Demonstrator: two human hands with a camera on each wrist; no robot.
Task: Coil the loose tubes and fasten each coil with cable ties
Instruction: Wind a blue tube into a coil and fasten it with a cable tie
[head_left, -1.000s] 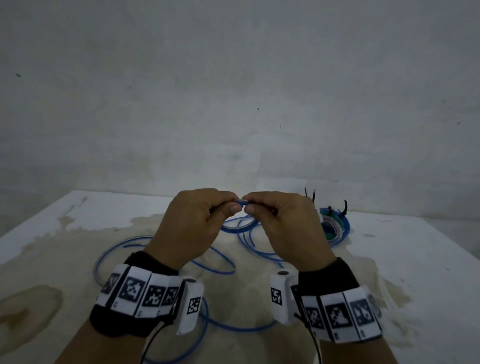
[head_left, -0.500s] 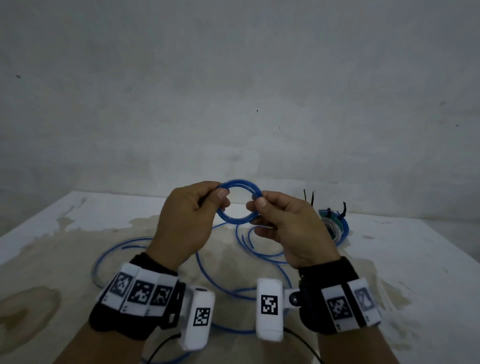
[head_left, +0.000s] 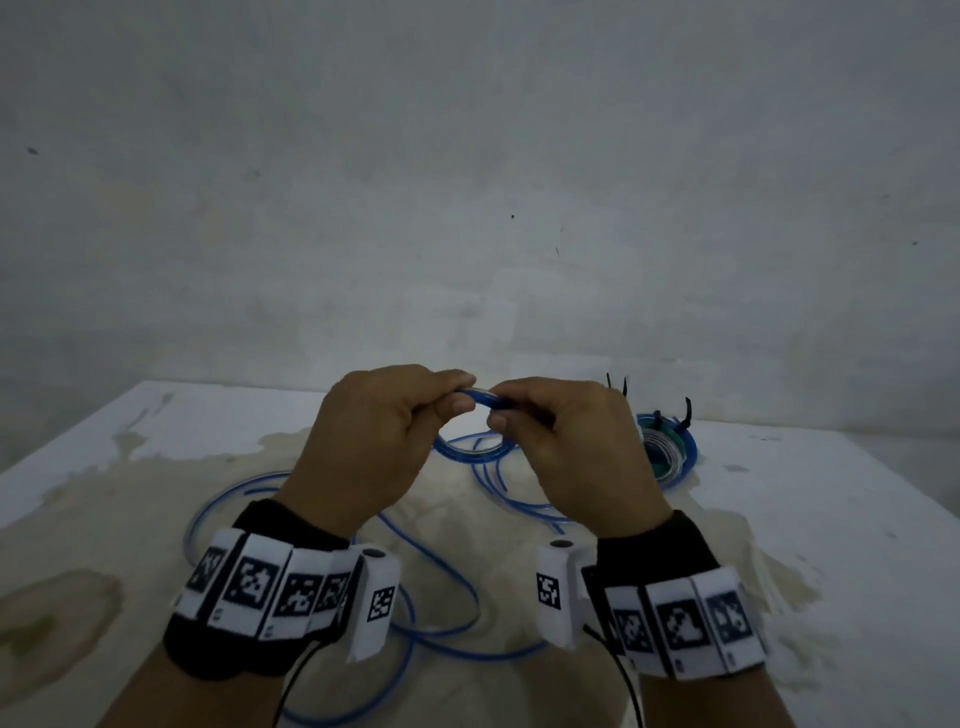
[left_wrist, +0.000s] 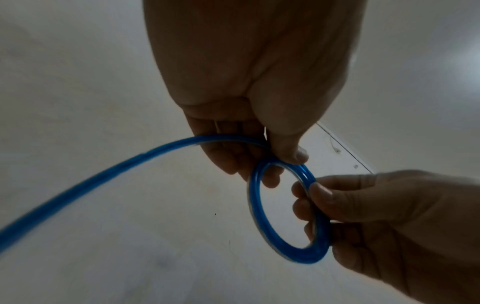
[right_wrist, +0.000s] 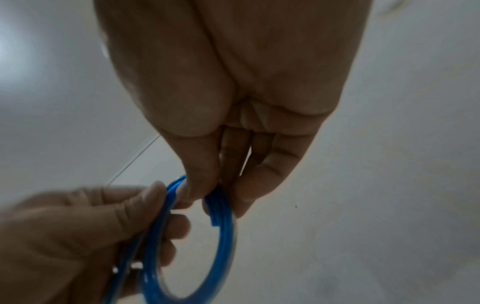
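Holding a small blue tube coil (left_wrist: 288, 214) above the surface (head_left: 810, 519), I have my left hand (head_left: 374, 447) and right hand (head_left: 576, 452) both pinching it, its loose tail (head_left: 431, 582) trailing over the near surface.

Free room and obstacles over the table (head_left: 810, 519)

Open space left, right and above. Blocked below by loose blue tube (head_left: 441, 566) in loops; blocked far right by tied coil (head_left: 670, 452) with upright cable ties (head_left: 687, 410).
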